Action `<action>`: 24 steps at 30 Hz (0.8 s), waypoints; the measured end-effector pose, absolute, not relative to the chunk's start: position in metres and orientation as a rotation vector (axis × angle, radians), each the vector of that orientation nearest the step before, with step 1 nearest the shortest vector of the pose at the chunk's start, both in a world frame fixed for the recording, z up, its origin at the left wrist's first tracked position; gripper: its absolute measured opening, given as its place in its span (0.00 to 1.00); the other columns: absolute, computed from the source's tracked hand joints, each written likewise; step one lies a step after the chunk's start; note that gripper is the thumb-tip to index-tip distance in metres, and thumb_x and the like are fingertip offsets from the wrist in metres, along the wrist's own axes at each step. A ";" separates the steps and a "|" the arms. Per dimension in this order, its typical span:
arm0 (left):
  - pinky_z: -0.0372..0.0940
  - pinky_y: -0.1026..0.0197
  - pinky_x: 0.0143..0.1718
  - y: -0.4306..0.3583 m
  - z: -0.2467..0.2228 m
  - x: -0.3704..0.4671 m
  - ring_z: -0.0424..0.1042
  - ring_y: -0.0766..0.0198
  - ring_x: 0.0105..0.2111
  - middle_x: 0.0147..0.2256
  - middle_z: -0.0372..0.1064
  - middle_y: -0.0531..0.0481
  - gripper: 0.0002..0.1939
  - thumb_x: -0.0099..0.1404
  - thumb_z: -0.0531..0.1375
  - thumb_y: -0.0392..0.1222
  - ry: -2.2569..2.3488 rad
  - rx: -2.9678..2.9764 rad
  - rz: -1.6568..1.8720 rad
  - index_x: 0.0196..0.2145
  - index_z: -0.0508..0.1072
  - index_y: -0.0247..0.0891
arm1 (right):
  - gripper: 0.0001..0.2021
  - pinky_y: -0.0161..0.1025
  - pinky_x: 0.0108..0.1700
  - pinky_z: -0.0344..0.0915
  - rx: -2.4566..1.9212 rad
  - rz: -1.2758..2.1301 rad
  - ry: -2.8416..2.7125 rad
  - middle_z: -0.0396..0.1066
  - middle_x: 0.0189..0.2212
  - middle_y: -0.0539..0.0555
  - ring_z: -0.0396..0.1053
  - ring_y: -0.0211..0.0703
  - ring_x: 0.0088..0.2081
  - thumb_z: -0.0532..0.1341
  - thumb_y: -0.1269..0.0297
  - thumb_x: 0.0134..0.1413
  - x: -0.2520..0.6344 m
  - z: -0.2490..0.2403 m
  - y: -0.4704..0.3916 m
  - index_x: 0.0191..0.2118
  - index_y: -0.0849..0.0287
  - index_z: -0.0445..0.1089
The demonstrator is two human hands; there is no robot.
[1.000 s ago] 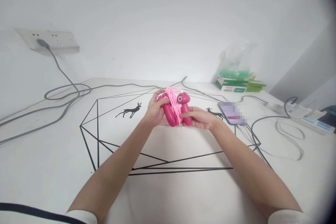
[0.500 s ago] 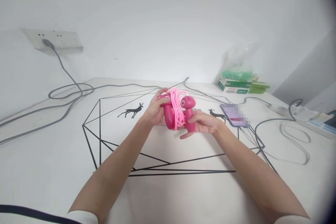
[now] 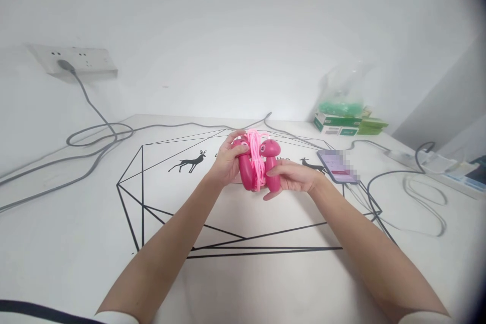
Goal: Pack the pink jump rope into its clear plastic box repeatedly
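Note:
A jump rope is held up between my hands above the table, its light pink cord (image 3: pixel 257 158) gathered in a bundle between two dark pink handles with round heads and painted eyes. My left hand (image 3: pixel 227 159) is closed on the left handle (image 3: pixel 247 172), thumb across its head. On the other side, my right hand (image 3: pixel 293 176) grips the right handle (image 3: pixel 272 164) low down, its thumb in front and fingers behind. The two handles stand nearly upright on either side of the cord. Some fingers behind the bundle are hidden.
The white table (image 3: pixel 228 283) bears black lines and deer prints. A phone (image 3: pixel 337 166) lies to the right, with grey cables (image 3: pixel 374 177) beyond it. Green and white boxes (image 3: pixel 337 124) under a plastic bag stand at the back. A wall socket (image 3: pixel 74 59) holds a plug.
The right handle has come slightly closer to the cord bundle and the left handle. Both hands keep their hold, and the view has shifted a little.

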State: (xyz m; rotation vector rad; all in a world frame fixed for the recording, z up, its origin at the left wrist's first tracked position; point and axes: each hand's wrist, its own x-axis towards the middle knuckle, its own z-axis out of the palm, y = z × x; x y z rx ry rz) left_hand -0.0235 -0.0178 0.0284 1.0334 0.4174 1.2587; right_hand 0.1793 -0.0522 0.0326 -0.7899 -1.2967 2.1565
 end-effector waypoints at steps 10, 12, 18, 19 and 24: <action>0.68 0.64 0.34 -0.026 0.020 -0.008 0.71 0.68 0.31 0.36 0.71 0.55 0.20 0.53 0.68 0.35 0.413 1.075 1.391 0.43 0.68 0.43 | 0.14 0.54 0.44 0.77 -0.879 2.054 -1.354 0.77 0.41 0.60 0.76 0.51 0.43 0.67 0.66 0.55 0.178 0.040 -0.055 0.47 0.63 0.71; 0.68 0.64 0.34 -0.028 0.019 -0.004 0.71 0.68 0.31 0.35 0.71 0.55 0.20 0.53 0.68 0.35 0.417 1.066 1.416 0.42 0.68 0.43 | 0.15 0.52 0.43 0.78 -0.893 2.036 -1.356 0.76 0.41 0.60 0.76 0.51 0.42 0.68 0.64 0.54 0.176 0.039 -0.055 0.46 0.63 0.71; 0.66 0.65 0.33 -0.031 0.019 0.002 0.69 0.70 0.29 0.33 0.68 0.56 0.18 0.52 0.67 0.35 0.494 1.034 1.469 0.40 0.68 0.43 | 0.18 0.41 0.38 0.78 -1.000 1.850 -1.436 0.77 0.38 0.57 0.76 0.46 0.37 0.73 0.68 0.44 0.169 0.037 -0.054 0.43 0.61 0.73; 0.66 0.66 0.33 -0.031 0.018 0.003 0.68 0.70 0.29 0.33 0.68 0.56 0.17 0.52 0.67 0.35 0.504 1.034 1.474 0.40 0.68 0.43 | 0.18 0.41 0.37 0.78 -1.018 1.818 -1.444 0.77 0.38 0.57 0.76 0.47 0.37 0.73 0.68 0.43 0.167 0.037 -0.055 0.42 0.60 0.74; 0.67 0.64 0.35 -0.032 0.015 0.005 0.69 0.68 0.32 0.36 0.69 0.55 0.19 0.55 0.68 0.36 0.539 1.031 1.488 0.44 0.68 0.44 | 0.16 0.38 0.36 0.76 -1.097 1.711 -1.468 0.76 0.39 0.57 0.75 0.48 0.40 0.72 0.68 0.44 0.167 0.035 -0.054 0.42 0.58 0.74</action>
